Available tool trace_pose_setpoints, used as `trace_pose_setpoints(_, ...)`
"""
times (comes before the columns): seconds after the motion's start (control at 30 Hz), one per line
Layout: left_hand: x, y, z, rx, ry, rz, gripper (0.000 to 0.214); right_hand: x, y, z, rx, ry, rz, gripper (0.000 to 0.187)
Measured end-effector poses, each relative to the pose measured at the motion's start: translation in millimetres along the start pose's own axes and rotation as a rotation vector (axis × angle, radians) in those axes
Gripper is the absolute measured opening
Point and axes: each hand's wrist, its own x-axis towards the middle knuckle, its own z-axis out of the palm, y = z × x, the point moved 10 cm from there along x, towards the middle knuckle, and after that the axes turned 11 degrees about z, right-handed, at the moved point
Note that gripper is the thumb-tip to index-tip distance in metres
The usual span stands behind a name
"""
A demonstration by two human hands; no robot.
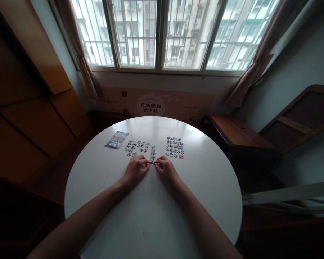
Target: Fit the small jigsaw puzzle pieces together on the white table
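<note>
Pinching strip [152, 153]: left hand [136, 169], right hand [165, 168]

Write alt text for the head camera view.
The left hand and right hand meet fingertips at the near end of a puzzle strip on a round white table. Loose pieces lie either side, a picture card farther left.

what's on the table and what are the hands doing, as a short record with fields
surface: round white table
left hand: fingers pinched at the near end of the strip of joined puzzle pieces
right hand: fingers pinched at the same end, opposite the left
left pieces: loose scatter left of the strip
right pieces: laid out in rough rows right of the strip
card: colourful print, far left, apart from the pieces
background: barred window
</note>
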Motion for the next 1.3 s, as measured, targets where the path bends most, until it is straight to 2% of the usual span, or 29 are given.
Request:
trace_pose_setpoints(0.57, 0.5, 1.8, 1.1, 0.0, 0.004, 0.036, 0.017, 0.1, 1.9, 1.9, 0.029, -0.02, 0.002, 0.015)
trace_pose_setpoints(1.03, 0.8, 3.3, 1.5, -0.02, -0.02, 0.033, 0.018, -1.7, -0.9, 2.8, -0.029, -0.04, 0.012, 0.016)
trace_pose_setpoints(1.17, 0.9, 2.1, 2.7, -0.039, -0.02, 0.039, 0.018, -1.0, -1.6, -2.4, -0.009, 0.016, -0.017, 0.017)
trace_pose_setpoints(1.3, 0.9, 1.4, 3.7, -0.053, -0.023, 0.047, 0.019, 0.7, 1.9, -9.3, -0.087, 0.079, 0.007, 0.017)
